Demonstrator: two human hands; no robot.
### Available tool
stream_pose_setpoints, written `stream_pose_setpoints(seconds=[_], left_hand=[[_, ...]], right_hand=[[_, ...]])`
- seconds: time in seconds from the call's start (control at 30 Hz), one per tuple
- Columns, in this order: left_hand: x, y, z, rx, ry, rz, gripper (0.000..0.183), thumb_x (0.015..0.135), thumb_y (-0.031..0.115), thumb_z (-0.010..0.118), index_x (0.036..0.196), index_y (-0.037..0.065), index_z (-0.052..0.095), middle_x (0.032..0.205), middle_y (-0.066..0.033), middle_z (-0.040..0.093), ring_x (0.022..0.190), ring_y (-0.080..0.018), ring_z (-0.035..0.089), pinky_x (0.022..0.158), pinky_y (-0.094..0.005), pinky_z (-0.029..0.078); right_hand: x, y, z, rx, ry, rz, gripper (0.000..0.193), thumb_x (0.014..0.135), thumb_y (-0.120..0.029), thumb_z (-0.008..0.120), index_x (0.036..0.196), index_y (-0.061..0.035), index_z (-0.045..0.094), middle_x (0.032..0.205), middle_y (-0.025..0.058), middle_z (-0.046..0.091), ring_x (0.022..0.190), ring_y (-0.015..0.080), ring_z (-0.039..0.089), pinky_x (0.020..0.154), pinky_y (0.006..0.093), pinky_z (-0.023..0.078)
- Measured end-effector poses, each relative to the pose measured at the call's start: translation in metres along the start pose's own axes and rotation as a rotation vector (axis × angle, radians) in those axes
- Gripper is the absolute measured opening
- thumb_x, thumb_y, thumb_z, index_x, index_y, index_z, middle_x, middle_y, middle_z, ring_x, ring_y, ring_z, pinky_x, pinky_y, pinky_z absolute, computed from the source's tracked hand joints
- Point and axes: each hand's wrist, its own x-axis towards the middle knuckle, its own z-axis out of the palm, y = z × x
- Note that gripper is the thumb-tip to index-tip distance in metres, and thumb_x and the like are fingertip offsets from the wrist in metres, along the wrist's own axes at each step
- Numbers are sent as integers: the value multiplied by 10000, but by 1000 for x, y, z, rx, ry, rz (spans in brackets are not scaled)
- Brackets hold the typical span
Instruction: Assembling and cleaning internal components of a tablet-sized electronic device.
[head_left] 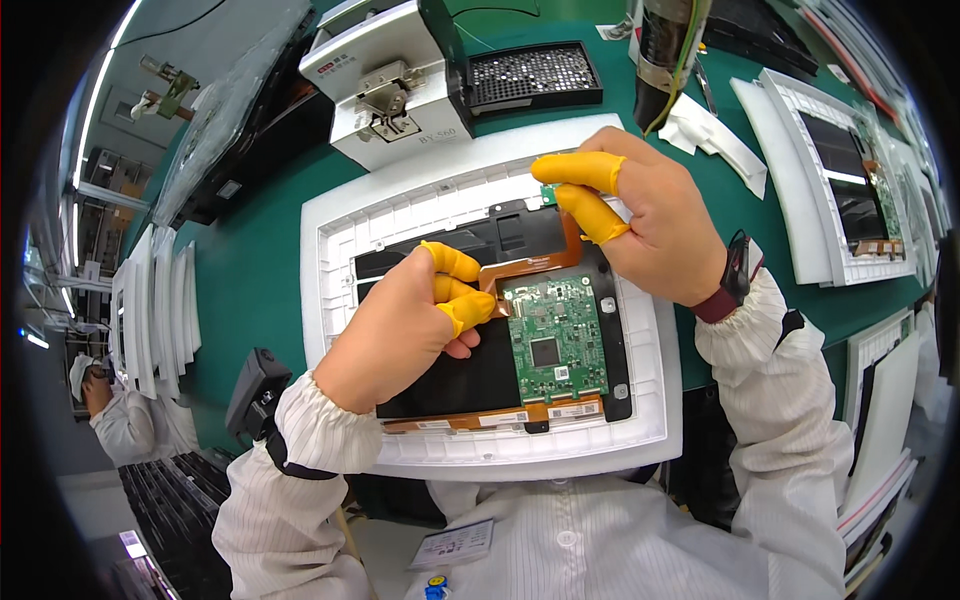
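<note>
A white foam tray (pixel 335 250) lies on the green bench and holds a black display panel (pixel 470 375) with a green circuit board (pixel 553 340) on its back. An orange flex ribbon (pixel 535 265) curves up from the board. My left hand (pixel 400 330), yellow finger cots on three fingers, presses the ribbon's bend just left of the board. My right hand (pixel 640 215), also in yellow cots, pinches the small green connector end (pixel 549 193) of the ribbon above the panel's top edge.
A white machine (pixel 390 85) and a black perforated tray (pixel 532 75) stand behind the foam tray. More trays with panels (pixel 840 190) lie at the right; stacked white trays (pixel 150 310) stand at the left. Another person (pixel 115 410) works far left.
</note>
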Motion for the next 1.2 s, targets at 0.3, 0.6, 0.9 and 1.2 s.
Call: stream_pose_setpoints(seconds=[0.3, 0.6, 0.9, 1.2], left_hand=[[5, -4, 0, 16, -45, 27, 254, 981, 112, 639, 1166, -32, 541, 1035, -107, 688, 781, -102, 622, 689, -236, 552], [0, 4, 0, 12, -57, 1, 280, 967, 86, 655, 1189, -37, 536, 1031, -115, 672, 780, -108, 619, 695, -241, 557], [0, 3, 1, 37, -49, 6, 292, 968, 80, 649, 1196, -52, 522, 1036, -126, 660, 785, -119, 625, 698, -246, 560], [-3, 6, 3, 103, -10, 24, 325, 951, 32, 633, 1222, -81, 493, 1042, -151, 657, 785, -138, 644, 697, -255, 570]], right_hand=[[0, -2, 5, 23, -16, 61, 257, 845, 9, 696, 1099, -26, 699, 959, 110, 630, 807, 284, 617, 678, 333, 501], [3, -5, 6, 25, -35, 59, 250, 840, 21, 688, 1087, -12, 701, 970, 114, 642, 820, 283, 627, 700, 329, 512], [3, -5, 5, 11, -43, 57, 249, 835, 21, 691, 1083, -8, 700, 968, 117, 647, 833, 288, 629, 711, 335, 516], [2, -4, 5, 20, -23, 33, 269, 797, 23, 717, 1065, 2, 706, 965, 125, 642, 842, 301, 625, 725, 345, 517]])
